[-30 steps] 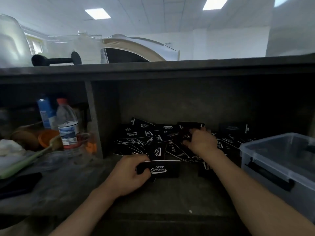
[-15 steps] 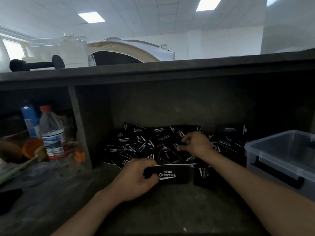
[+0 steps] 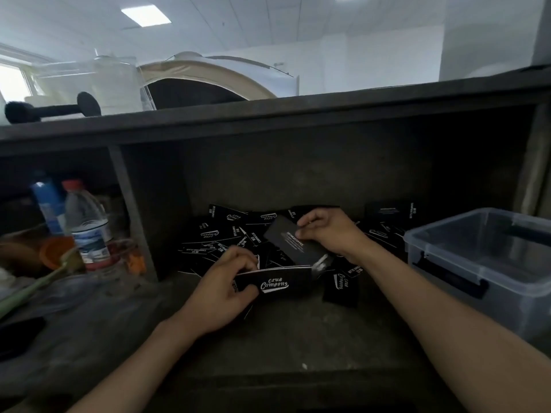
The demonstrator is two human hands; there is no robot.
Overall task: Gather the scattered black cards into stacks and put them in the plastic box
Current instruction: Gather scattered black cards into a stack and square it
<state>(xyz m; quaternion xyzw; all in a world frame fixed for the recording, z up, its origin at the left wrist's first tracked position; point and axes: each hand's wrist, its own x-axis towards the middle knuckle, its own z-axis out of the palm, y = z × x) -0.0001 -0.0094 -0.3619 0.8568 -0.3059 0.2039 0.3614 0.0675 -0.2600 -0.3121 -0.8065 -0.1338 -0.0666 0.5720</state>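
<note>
Several black cards [image 3: 220,234] with white print lie scattered at the back of a dark shelf recess. My left hand [image 3: 222,289] grips a stack of black cards [image 3: 278,283] standing on edge, its front reading "Club Camping". My right hand [image 3: 331,232] pinches a single black card [image 3: 290,244], lifted off the pile and tilted toward the stack. One loose card [image 3: 341,289] lies just right of the stack. The clear plastic box [image 3: 483,263] with a black handle stands at the right, with no lid and no cards visible inside.
A partition [image 3: 131,216] divides the recess from a left bay holding a water bottle [image 3: 88,226], a blue bottle [image 3: 46,204] and an orange cup [image 3: 55,251]. A black dumbbell [image 3: 53,108] lies on the shelf top. The dark shelf surface [image 3: 292,347] stretches toward me.
My right hand has lifted one card out of the pile and brought it toward the stack. My left hand keeps holding the stack in the same place.
</note>
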